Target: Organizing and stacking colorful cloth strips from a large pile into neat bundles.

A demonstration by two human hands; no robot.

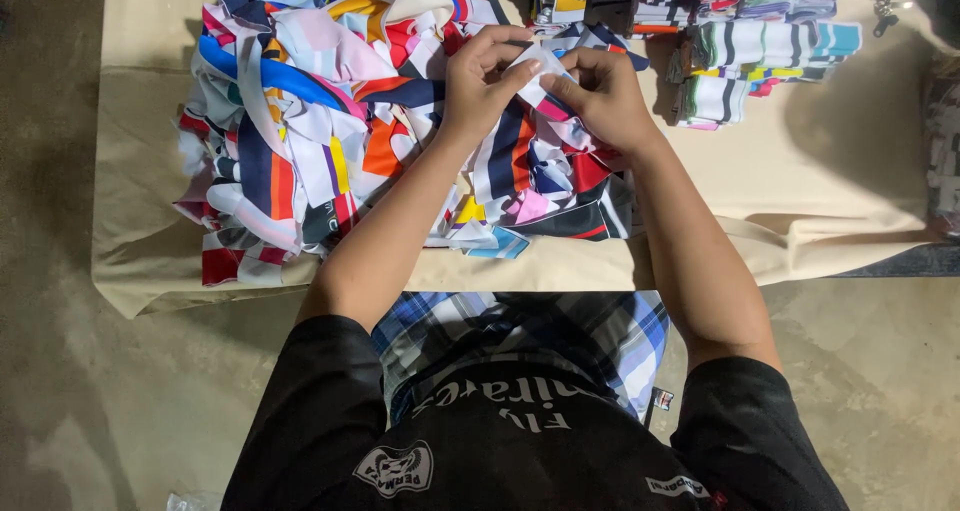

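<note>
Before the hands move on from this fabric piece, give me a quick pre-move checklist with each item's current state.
1. Left hand pinching the small white fabric strip: ok.
2. Right hand gripping the same strip: ok.
3. Strip lifted free of the loose multicoloured scrap heap: cannot tell.
4. Folded striped fabric stacks apart from the heap: ok.
5. Bare beige cloth-covered table beside the heap: ok.

Looking down now on a short-sleeved black cotton T-shirt with white lettering and a small white round badge on the chest (the print sits upside down from here), forearms bare below the sleeves, and blue-and-white plaid checked shorts beneath the hem.
</note>
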